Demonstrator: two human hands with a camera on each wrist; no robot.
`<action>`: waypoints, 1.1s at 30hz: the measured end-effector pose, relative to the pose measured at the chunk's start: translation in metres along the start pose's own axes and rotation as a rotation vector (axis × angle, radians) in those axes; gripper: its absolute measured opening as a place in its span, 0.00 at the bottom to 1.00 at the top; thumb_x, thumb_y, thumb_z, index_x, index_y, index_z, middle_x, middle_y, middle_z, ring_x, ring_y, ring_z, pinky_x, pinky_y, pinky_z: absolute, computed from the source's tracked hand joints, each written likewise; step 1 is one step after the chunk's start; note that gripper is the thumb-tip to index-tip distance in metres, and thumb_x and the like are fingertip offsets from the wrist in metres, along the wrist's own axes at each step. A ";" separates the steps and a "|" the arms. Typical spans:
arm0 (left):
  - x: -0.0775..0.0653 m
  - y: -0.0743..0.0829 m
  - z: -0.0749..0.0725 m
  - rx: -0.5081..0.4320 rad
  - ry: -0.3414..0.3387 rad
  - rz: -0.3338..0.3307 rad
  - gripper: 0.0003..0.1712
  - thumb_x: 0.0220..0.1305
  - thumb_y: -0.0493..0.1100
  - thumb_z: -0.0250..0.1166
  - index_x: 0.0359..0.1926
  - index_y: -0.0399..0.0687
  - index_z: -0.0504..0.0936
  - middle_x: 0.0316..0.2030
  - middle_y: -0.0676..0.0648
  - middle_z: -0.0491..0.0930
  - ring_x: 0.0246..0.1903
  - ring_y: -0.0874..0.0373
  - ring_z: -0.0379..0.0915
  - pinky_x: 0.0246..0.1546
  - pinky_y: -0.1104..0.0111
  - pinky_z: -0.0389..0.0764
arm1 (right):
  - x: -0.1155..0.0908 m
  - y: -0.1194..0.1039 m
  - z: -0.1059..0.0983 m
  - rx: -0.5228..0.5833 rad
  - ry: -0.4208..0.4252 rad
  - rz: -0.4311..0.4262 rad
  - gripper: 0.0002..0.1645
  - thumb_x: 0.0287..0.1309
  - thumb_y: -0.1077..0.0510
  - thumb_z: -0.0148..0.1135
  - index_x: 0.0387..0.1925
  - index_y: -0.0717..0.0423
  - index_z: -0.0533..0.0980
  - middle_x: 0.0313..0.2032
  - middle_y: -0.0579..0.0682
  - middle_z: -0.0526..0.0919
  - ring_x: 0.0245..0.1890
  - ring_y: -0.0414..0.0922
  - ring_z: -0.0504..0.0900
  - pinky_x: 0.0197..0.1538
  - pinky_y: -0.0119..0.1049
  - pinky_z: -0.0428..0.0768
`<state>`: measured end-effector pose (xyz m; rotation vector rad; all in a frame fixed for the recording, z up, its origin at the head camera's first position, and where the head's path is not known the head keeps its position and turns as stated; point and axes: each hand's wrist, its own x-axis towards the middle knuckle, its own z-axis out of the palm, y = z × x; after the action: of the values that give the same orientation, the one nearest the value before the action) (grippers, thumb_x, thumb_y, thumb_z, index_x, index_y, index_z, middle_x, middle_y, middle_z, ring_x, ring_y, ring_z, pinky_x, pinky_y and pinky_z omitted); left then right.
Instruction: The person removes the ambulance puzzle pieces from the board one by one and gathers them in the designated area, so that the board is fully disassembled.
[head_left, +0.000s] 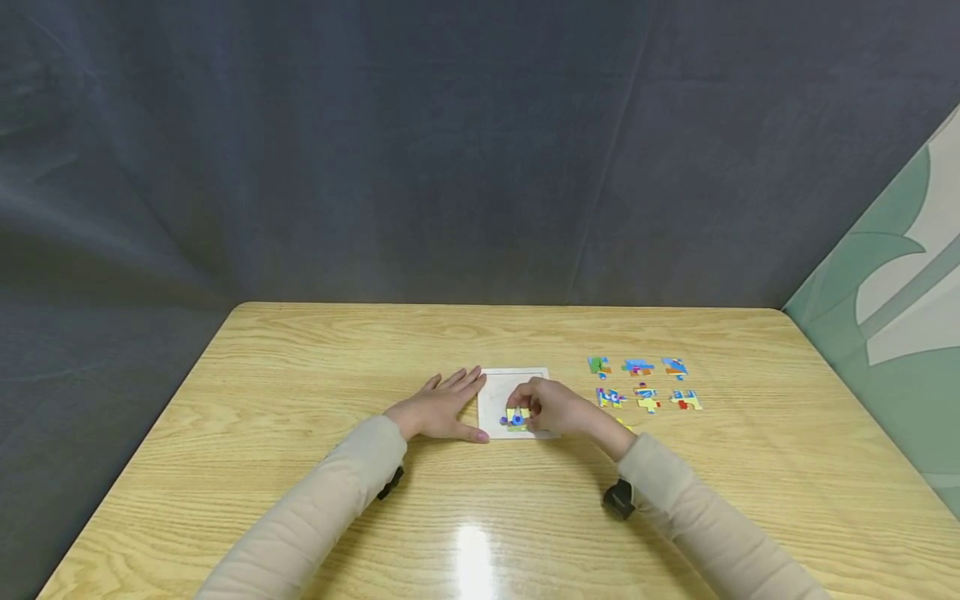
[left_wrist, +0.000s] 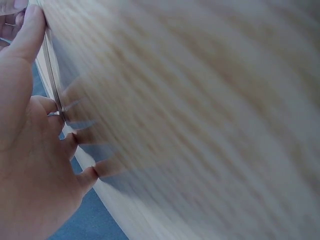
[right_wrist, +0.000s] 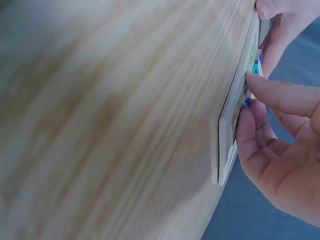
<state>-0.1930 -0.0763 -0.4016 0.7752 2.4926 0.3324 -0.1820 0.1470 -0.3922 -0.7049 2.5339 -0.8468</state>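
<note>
A shallow white puzzle tray (head_left: 491, 392) lies on the wooden table. My left hand (head_left: 442, 410) is flat with fingers spread, thumb and fingertips at the tray's left edge. With thumb and fingers my right hand (head_left: 558, 407) pinches a yellow and blue jigsaw piece (head_left: 517, 418) in the tray's lower middle. From the right wrist view, the jigsaw piece (right_wrist: 256, 66) sits at the tray's raised rim (right_wrist: 227, 125), partly hidden by the fingers. Whether the piece lies fully flat, I cannot tell.
Right of the tray, several loose jigsaw pieces (head_left: 642, 398) lie in rows. A yellow piece (head_left: 625, 424) is partly covered by my right forearm. Dark cloth (head_left: 450, 167) hangs behind the table (head_left: 300, 358), and a green and white patterned panel (head_left: 892, 292) stands at right.
</note>
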 end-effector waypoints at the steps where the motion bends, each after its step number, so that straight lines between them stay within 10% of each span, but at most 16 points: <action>1: 0.000 0.000 0.000 0.001 0.000 0.000 0.56 0.61 0.68 0.57 0.76 0.52 0.38 0.77 0.52 0.31 0.77 0.52 0.29 0.75 0.48 0.35 | 0.000 0.000 0.000 0.001 0.000 -0.010 0.17 0.49 0.75 0.64 0.43 0.64 0.79 0.33 0.52 0.75 0.29 0.39 0.69 0.34 0.25 0.70; 15: 0.002 -0.002 0.002 0.009 0.002 -0.005 0.55 0.61 0.69 0.56 0.76 0.53 0.38 0.77 0.53 0.31 0.77 0.53 0.29 0.75 0.49 0.35 | -0.006 0.001 -0.005 0.109 0.012 -0.089 0.14 0.52 0.74 0.61 0.39 0.58 0.81 0.26 0.49 0.75 0.26 0.38 0.68 0.29 0.28 0.70; 24: 0.003 -0.003 0.003 0.006 0.003 -0.008 0.56 0.60 0.69 0.56 0.76 0.53 0.38 0.77 0.52 0.31 0.77 0.52 0.29 0.75 0.49 0.36 | -0.014 -0.014 -0.017 0.126 0.026 0.059 0.09 0.54 0.72 0.61 0.38 0.64 0.82 0.30 0.54 0.81 0.29 0.40 0.73 0.33 0.28 0.74; 33: 0.003 -0.002 0.002 0.013 0.002 -0.003 0.56 0.60 0.70 0.56 0.76 0.54 0.38 0.77 0.53 0.31 0.77 0.53 0.28 0.75 0.49 0.35 | -0.021 0.000 -0.031 0.195 0.061 0.027 0.09 0.58 0.71 0.59 0.39 0.66 0.81 0.40 0.60 0.85 0.33 0.42 0.79 0.38 0.33 0.78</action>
<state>-0.1948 -0.0762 -0.4053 0.7761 2.4997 0.3161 -0.1799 0.1728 -0.3649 -0.5902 2.4637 -1.1032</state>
